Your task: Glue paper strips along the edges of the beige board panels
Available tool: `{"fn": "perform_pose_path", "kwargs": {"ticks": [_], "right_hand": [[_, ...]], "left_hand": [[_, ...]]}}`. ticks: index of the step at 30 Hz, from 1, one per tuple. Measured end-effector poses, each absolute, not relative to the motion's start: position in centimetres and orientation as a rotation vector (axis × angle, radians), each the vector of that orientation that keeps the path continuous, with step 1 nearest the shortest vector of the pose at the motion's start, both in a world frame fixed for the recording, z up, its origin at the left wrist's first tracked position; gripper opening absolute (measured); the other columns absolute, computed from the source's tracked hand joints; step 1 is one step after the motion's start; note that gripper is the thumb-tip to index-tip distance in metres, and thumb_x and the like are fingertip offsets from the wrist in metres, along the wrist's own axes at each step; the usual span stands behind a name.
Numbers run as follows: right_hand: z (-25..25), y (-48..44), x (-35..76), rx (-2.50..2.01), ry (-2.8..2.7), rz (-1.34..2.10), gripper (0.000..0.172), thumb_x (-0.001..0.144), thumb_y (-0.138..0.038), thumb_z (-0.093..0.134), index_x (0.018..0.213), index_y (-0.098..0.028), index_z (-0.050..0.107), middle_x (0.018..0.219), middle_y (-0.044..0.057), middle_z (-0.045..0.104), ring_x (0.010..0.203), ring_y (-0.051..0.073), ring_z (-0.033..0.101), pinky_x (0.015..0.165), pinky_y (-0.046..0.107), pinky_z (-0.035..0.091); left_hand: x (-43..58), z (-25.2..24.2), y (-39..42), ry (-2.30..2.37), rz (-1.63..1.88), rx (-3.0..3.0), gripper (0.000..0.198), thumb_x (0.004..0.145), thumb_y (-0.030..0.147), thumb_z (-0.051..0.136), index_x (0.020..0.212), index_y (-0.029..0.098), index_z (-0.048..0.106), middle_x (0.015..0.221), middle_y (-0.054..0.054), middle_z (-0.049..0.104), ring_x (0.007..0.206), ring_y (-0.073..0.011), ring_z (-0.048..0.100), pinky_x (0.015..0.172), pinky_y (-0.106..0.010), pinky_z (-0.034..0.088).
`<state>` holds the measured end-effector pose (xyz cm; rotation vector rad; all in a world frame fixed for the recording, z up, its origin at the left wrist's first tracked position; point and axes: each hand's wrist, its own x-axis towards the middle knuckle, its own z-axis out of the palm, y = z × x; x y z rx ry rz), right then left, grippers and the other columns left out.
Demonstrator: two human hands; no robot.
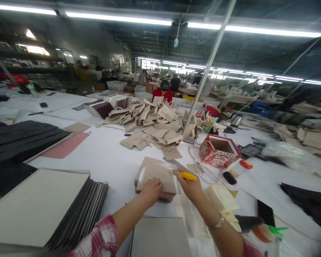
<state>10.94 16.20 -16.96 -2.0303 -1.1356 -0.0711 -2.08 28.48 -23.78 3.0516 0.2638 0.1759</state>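
Observation:
A stack of beige pieces lies before me, its top sheet streaked with something white and wet-looking. My left hand rests on the near edge of that stack, fingers laid on the top sheet and holding nothing. In my right hand is a brush with a yellow handle. Its tip touches the right side of the top sheet, beside the white streaks. Nearer to me, between my forearms, lies a grey board.
A heap of beige folded pieces lies beyond the stack. At left stand stacked dark-edged boards and black sheets. To the right are a red patterned box, a red-lidded jar, a cream block and a phone-like black slab. A person in red sits opposite.

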Motion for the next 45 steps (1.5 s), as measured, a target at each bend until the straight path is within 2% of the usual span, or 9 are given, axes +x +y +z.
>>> {"fn": "perform_pose_path", "kwargs": {"ticks": [3, 10, 14, 19, 23, 27, 33, 39, 45], "right_hand": [[-17.4, 22.8, 10.8, -1.939, -1.386, -0.009, 0.024, 0.081, -0.032, 0.046, 0.094, -0.022, 0.063, 0.098, 0.003, 0.065, 0.092, 0.017, 0.058, 0.084, 0.028, 0.042], [-19.3, 27.6, 6.5, -1.841, -1.496, 0.166, 0.018, 0.076, -0.031, 0.052, 0.084, -0.023, 0.066, 0.085, 0.002, 0.067, 0.078, 0.015, 0.061, 0.075, 0.025, 0.046], [-16.9, 24.2, 8.2, -1.667, -0.964, 0.366, 0.033, 0.075, -0.044, 0.051, 0.089, -0.017, 0.063, 0.07, 0.001, 0.063, 0.056, 0.012, 0.058, 0.057, 0.024, 0.049], [-15.4, 16.1, 12.2, -1.525, -0.557, 0.228, 0.043, 0.071, -0.05, 0.056, 0.094, -0.014, 0.06, 0.064, 0.001, 0.06, 0.048, 0.009, 0.054, 0.048, 0.021, 0.046], [-17.4, 9.8, 12.1, -1.552, -0.526, 0.194, 0.05, 0.072, -0.051, 0.055, 0.108, -0.016, 0.055, 0.07, 0.002, 0.062, 0.051, 0.01, 0.057, 0.05, 0.023, 0.049], [-20.4, 6.8, 10.4, -1.604, -0.526, 0.28, 0.052, 0.075, -0.053, 0.051, 0.114, -0.018, 0.051, 0.079, 0.005, 0.064, 0.056, 0.012, 0.06, 0.054, 0.027, 0.052], [-23.6, 6.3, 10.0, -1.58, -0.565, 0.344, 0.044, 0.078, -0.052, 0.048, 0.105, -0.017, 0.052, 0.087, 0.008, 0.063, 0.066, 0.015, 0.063, 0.063, 0.031, 0.053], [-25.2, 7.1, 10.7, -1.573, -0.525, 0.316, 0.043, 0.078, -0.055, 0.044, 0.098, -0.018, 0.049, 0.085, 0.008, 0.064, 0.064, 0.016, 0.063, 0.061, 0.032, 0.053], [-26.2, 9.4, 11.1, -1.69, -0.654, 0.277, 0.038, 0.078, -0.055, 0.043, 0.092, -0.02, 0.045, 0.086, 0.007, 0.063, 0.073, 0.018, 0.063, 0.069, 0.035, 0.051]], "left_hand": [[-1.6, -24.0, 27.6, 0.36, 0.163, 3.005, 0.019, 0.08, 0.019, 0.046, 0.097, 0.013, 0.053, 0.101, -0.013, 0.052, 0.097, -0.0264, 0.045, 0.076, -0.039, 0.04], [-1.1, -23.8, 27.3, 0.462, 0.05, 2.976, 0.036, 0.081, 0.008, 0.038, 0.115, 0.011, 0.048, 0.112, -0.014, 0.053, 0.104, -0.0274, 0.046, 0.084, -0.038, 0.038], [-1.4, -22.7, 28.5, 0.44, 0.04, 2.973, 0.027, 0.076, 0.02, 0.053, 0.101, 0.012, 0.055, 0.101, -0.012, 0.057, 0.094, -0.026, 0.05, 0.077, -0.035, 0.041], [-1.0, -21.7, 30.7, 0.347, -0.017, 2.994, 0.043, 0.064, 0.04, 0.067, 0.096, 0.014, 0.057, 0.1, -0.011, 0.054, 0.094, -0.0261, 0.05, 0.078, -0.034, 0.042], [-0.2, -21.4, 31.3, 0.23, -0.11, 3.043, 0.034, 0.069, 0.039, 0.063, 0.092, 0.014, 0.06, 0.096, -0.011, 0.055, 0.092, -0.0243, 0.052, 0.079, -0.033, 0.042], [0.5, -20.9, 30.7, 0.16, -0.196, 3.103, 0.043, 0.065, 0.042, 0.066, 0.094, 0.011, 0.06, 0.096, -0.014, 0.055, 0.09, -0.0274, 0.053, 0.076, -0.035, 0.043], [1.7, -20.5, 30.4, 0.13, -0.376, 3.145, 0.046, 0.064, 0.047, 0.065, 0.091, 0.009, 0.063, 0.092, -0.016, 0.058, 0.082, -0.0274, 0.058, 0.07, -0.034, 0.045], [1.9, -19.8, 31.5, 0.071, -0.437, 3.13, 0.043, 0.068, 0.05, 0.058, 0.088, 0.013, 0.065, 0.089, -0.013, 0.061, 0.08, -0.024, 0.059, 0.068, -0.03, 0.044], [1.4, -20.0, 29.9, 0.053, -0.341, 3.13, 0.026, 0.072, 0.035, 0.056, 0.077, 0.012, 0.065, 0.077, -0.012, 0.063, 0.073, -0.0227, 0.059, 0.066, -0.03, 0.045]]}}
